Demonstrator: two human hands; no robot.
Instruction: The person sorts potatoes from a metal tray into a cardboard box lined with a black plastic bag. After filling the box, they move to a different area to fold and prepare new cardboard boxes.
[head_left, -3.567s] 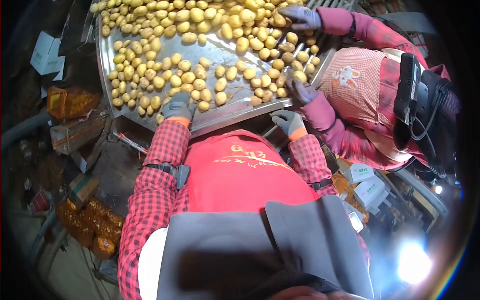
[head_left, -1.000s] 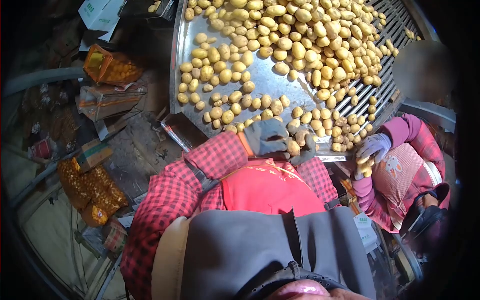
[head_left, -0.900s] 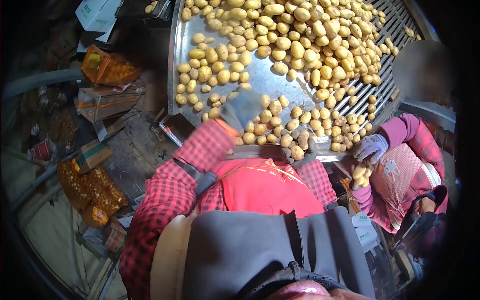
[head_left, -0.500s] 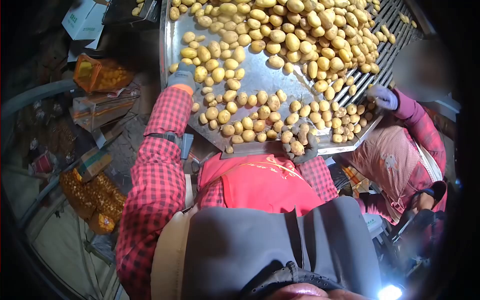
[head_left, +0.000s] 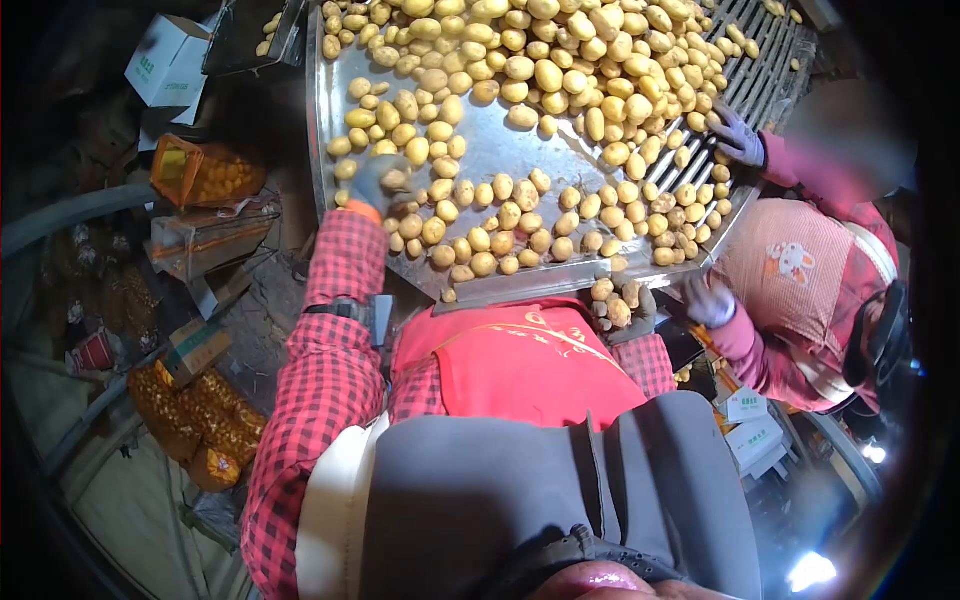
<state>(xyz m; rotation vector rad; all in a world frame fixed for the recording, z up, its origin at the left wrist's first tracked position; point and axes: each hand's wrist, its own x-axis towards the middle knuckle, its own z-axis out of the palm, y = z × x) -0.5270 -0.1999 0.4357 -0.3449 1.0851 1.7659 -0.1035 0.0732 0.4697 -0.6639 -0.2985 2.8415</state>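
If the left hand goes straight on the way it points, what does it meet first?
Probably the potatoes lying just beyond the left hand on the metal table; the hand is blurred and its height unclear, so it might pass over them.

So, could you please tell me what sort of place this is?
Probably a potato sorting or packing shed: many loose potatoes lie on a metal table beside slatted bars, with filled orange bags and white cartons around.
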